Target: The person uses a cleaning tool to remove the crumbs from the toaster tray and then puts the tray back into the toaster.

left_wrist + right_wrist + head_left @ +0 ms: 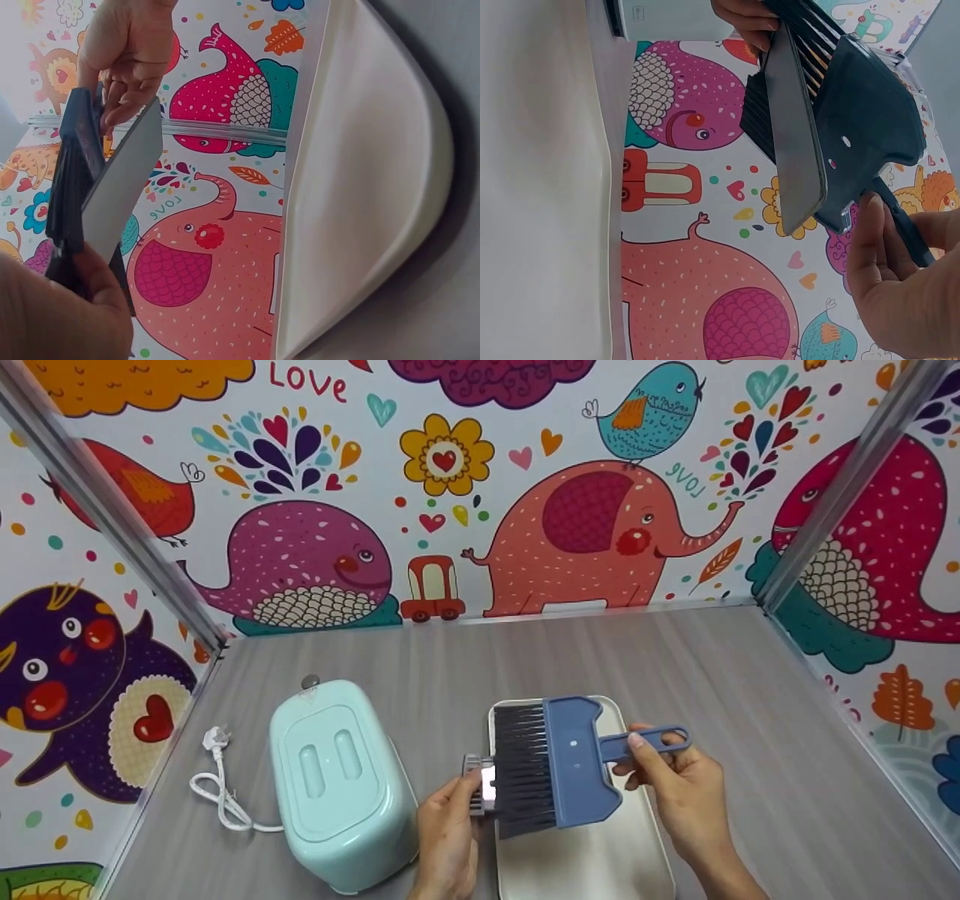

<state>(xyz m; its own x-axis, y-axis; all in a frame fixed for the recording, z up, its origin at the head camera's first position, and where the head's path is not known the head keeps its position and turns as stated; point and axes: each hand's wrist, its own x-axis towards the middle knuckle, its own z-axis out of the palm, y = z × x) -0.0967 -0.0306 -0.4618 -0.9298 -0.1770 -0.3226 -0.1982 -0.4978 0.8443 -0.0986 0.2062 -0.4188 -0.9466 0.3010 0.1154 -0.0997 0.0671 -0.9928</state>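
Well off the far edge of the worktop (450, 675), left fingers (464, 793) gripped a grey plate (795, 142), right fingers (651, 757) a blue brush (583, 769)

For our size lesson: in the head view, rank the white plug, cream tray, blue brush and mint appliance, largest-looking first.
1. Mint appliance
2. Blue brush
3. White plug
Cream tray: unranked, partly covered.

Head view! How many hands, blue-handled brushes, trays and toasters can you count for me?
Left hand plus right hand: 2 hands
Blue-handled brush: 1
Cream tray: 1
Mint-green toaster: 1
Total: 5
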